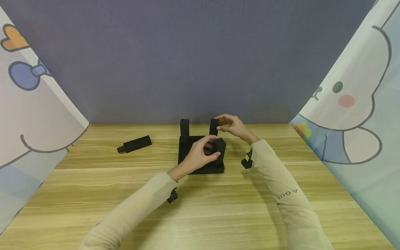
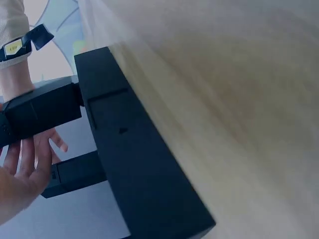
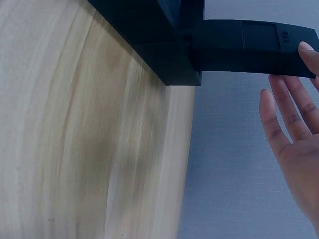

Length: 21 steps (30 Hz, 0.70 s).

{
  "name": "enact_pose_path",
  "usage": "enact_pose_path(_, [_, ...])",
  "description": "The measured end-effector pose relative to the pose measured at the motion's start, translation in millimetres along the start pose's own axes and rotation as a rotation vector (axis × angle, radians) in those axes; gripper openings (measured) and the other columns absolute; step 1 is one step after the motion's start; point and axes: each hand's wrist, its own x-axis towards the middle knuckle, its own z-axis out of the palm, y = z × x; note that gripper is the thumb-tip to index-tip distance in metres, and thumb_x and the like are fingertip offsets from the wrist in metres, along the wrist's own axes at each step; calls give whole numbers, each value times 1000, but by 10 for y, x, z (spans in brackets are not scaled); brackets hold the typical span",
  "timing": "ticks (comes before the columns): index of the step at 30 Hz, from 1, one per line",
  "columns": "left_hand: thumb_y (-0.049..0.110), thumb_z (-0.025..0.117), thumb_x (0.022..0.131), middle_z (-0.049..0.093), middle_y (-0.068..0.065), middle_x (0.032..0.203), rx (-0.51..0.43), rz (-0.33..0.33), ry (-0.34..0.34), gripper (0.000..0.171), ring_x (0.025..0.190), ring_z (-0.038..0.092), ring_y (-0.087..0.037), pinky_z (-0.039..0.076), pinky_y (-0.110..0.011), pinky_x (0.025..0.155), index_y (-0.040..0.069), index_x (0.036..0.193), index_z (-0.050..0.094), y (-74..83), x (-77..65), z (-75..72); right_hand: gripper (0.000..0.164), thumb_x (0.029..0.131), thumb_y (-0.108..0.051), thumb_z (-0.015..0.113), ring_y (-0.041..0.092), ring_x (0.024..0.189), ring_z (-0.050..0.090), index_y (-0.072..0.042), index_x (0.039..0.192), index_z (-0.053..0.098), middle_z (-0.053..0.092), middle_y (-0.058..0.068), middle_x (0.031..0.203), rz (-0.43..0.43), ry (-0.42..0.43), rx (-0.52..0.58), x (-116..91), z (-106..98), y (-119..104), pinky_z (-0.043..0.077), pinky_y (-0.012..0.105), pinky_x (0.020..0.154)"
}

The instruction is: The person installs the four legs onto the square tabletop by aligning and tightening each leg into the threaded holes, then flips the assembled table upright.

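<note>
A black open square base (image 1: 207, 171) sits on the table with black posts rising from its corners. My left hand (image 1: 197, 155) reaches over the base and grips the top of the front right post (image 1: 221, 152), thumb on the near side and fingers across the far side. At the back right post (image 1: 214, 127), my right hand (image 1: 233, 126) holds the upper end between thumb and fingers. In the right wrist view, small raised marks show on that post (image 3: 259, 45) near the thumb. The back left post (image 1: 185, 128) stands upright, untouched.
A loose black post (image 1: 137, 143) with a narrower ridged end lies on the wooden table (image 1: 218, 215) left of the base. A grey panel (image 1: 200, 62) stands behind the table's far edge, and cartoon-printed cloths (image 1: 350, 100) hang on both sides.
</note>
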Motion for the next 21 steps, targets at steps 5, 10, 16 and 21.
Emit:
enact_pose_path(5, [17,64,86,53,-7,120,0,1,-113,48,98,58,-20,53,-28,77,16,131,46,17,51,-72,39,86,-12,64,26,100,57,-13,124,54,58,13,110,6,1,17,-3,-6,-3,50,39,84])
enact_pose_path(10, [16,62,87,52,-8,123,-34,-20,-208,46,102,57,-21,52,-30,80,18,131,45,54,97,-142,40,86,-8,62,31,103,56,-10,125,53,57,17,112,21,-9,20,-11,-11,-38,47,43,87])
enact_pose_path(16, [18,63,87,51,-7,124,-47,-24,-210,47,103,57,-22,52,-30,81,19,131,45,59,96,-146,41,87,-2,60,39,106,53,-1,127,50,55,24,114,29,-24,31,-79,-7,-247,44,48,89])
enact_pose_path(21, [22,66,85,52,-4,121,-45,-36,-142,48,102,57,-18,52,-27,80,22,129,47,45,68,-87,41,87,-3,59,38,105,54,1,127,49,55,24,114,27,-25,17,-117,-5,-341,45,46,88])
